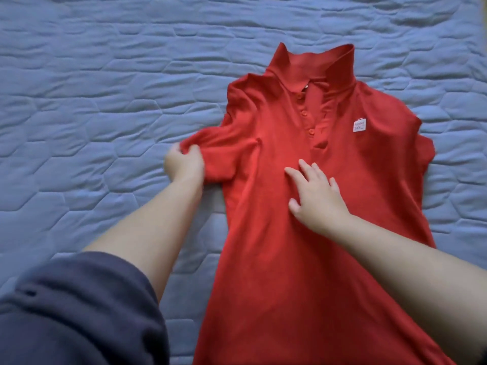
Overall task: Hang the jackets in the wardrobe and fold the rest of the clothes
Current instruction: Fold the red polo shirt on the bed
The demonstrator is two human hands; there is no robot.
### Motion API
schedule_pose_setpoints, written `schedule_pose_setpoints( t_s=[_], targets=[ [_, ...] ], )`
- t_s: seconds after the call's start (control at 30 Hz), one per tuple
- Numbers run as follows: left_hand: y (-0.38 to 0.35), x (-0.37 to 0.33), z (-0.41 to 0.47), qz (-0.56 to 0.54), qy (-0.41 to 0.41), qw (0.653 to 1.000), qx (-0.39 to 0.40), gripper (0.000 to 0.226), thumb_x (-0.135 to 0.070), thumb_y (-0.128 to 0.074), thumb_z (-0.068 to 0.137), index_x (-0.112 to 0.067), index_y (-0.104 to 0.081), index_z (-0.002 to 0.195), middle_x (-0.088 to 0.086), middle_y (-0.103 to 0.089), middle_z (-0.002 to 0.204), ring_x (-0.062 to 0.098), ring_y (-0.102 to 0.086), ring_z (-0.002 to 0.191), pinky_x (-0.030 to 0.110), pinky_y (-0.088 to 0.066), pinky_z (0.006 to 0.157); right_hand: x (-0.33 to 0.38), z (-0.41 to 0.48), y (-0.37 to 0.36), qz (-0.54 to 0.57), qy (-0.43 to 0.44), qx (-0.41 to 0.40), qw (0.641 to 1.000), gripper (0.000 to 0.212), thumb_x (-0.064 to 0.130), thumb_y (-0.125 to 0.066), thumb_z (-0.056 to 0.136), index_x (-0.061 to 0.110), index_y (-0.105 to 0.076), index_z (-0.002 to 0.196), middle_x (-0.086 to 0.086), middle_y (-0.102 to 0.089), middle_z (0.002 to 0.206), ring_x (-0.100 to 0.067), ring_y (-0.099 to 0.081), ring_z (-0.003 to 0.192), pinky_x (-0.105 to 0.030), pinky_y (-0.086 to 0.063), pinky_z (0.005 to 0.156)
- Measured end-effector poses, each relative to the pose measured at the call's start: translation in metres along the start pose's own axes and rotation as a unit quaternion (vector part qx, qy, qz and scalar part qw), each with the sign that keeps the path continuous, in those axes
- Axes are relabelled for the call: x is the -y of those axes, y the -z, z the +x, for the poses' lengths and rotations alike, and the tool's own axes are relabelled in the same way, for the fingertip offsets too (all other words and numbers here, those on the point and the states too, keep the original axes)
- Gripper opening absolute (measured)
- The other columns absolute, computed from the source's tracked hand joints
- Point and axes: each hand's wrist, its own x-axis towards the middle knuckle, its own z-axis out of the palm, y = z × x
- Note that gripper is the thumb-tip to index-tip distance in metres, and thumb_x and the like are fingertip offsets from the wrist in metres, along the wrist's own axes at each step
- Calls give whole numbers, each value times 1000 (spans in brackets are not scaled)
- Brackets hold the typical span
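Observation:
A red polo shirt (pixel 329 233) lies face up on the bed, collar at the far end, buttons down the placket and a small white tag on the chest. My left hand (pixel 184 164) grips the end of the shirt's left-side sleeve, fingers curled round bunched fabric. My right hand (pixel 316 196) rests flat on the shirt's chest just below the placket, fingers spread and straight. The sleeve on the right side is tucked or folded at the shirt's edge.
A blue quilted bedcover (pixel 92 101) spreads under and around the shirt, with open surface to the left and far side. A dark blue sleeve (pixel 79 312) of my own clothing fills the lower left corner.

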Motion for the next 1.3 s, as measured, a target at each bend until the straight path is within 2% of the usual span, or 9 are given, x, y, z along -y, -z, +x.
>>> schedule_pose_setpoints(
  t_s=[0.17, 0.3, 0.37, 0.63, 0.77, 0.9, 1.03, 1.1, 1.3],
  targets=[
    [54, -13, 60, 7, -132, 991, -26, 12, -16, -58, 88, -24, -52, 80, 0, -56, 81, 15, -50, 82, 31, -44, 81, 44, 32, 11, 35, 20, -116, 992, 69, 27, -52, 87, 28, -22, 149, -1, -7, 161, -25, -5, 148, -59, -16, 113],
    [53, -5, 61, -241, 99, 958, 116, 13, -28, -58, 93, -20, -48, 95, 1, -55, 89, 19, -58, 74, 34, -52, 62, 79, 60, 9, 46, 43, -57, 996, 67, 34, -52, 89, 31, -21, 149, 1, -3, 161, -25, -4, 148, -60, -18, 111],
    [53, -5, 63, -226, 183, 935, 206, 22, -42, -51, 94, -21, -50, 101, -2, -60, 88, 15, -60, 68, 29, -49, 58, 86, 66, 3, 13, 45, 17, 999, 65, 39, -48, 92, 32, -18, 149, 2, -1, 161, -26, -2, 148, -62, -17, 111],
    [56, -6, 84, -114, 148, 911, 368, 21, -11, -39, 91, -22, -55, 87, -5, -58, 64, 8, -60, 44, 22, -54, 50, 102, 88, 14, 34, 18, -25, 999, 54, 40, -47, 93, 29, -32, 143, -3, -23, 156, -27, -23, 141, -54, -34, 105],
    [35, -4, 81, -33, 82, 949, 303, 7, -24, -55, 94, -19, -58, 90, 2, -63, 63, 14, -63, 51, 26, -55, 47, 100, 98, 17, -7, 27, 61, 998, 62, 44, -49, 91, 32, -26, 148, -4, -18, 159, -29, -21, 143, -51, -28, 112],
    [40, -11, 106, 67, -31, 993, 88, 25, -21, -50, 95, -6, -68, 100, 21, -68, 105, 35, -64, 99, 40, -53, 79, 102, 96, 24, 54, 34, -31, 998, 58, 38, -52, 90, 30, -34, 144, -3, -27, 155, -26, -28, 140, -50, -32, 109],
    [61, -1, 97, -59, 158, 958, 230, 27, -29, -43, 98, -10, -60, 91, 12, -65, 83, 20, -66, 59, 27, -54, 46, 118, 100, 24, 6, 78, -83, 993, 62, 38, -48, 92, 36, -23, 148, 2, -8, 161, -25, -6, 148, -58, -20, 111],
    [65, 6, 84, -86, 195, 939, 272, 46, -55, -41, 95, -11, -56, 91, 11, -64, 83, 23, -65, 67, 30, -52, 51, 126, 108, 19, -15, 79, -28, 996, 64, 45, -44, 93, 40, -14, 149, 5, 4, 161, -27, 4, 148, -64, -15, 111],
    [61, 33, 42, -49, -59, 971, 225, 44, -52, -76, 69, -24, -46, 85, 6, -57, 89, 20, -55, 77, 40, -50, 75, 137, 125, 3, -31, 38, 19, 999, 66, 63, -34, 92, 44, -7, 149, 5, 12, 160, -31, 11, 147, -73, -13, 105]
  ],
)
